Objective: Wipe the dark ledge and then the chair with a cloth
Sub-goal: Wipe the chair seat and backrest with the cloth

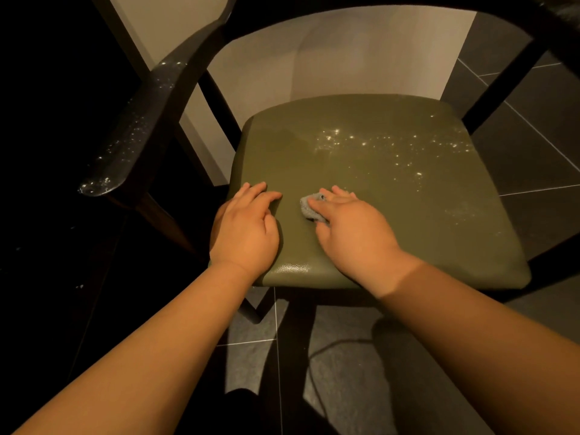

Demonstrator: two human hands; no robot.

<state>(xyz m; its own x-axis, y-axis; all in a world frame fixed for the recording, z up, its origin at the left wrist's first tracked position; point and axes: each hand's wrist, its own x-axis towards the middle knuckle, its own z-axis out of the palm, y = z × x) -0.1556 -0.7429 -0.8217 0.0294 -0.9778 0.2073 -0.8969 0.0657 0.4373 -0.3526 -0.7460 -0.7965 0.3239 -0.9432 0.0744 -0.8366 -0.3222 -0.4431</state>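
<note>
My right hand (351, 227) grips the wadded cloth (309, 208) on the near-left part of the chair seat (392, 196); my left hand (248, 224) rests flat just beside. Glinting specks (376, 142) lie farther and rightward of the cloth, nearer my right hand.

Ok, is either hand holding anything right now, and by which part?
The right hand holds the bunched grey cloth from above, fingers and thumb curled over it against the seat. The left hand rests bare on the seat.
</note>
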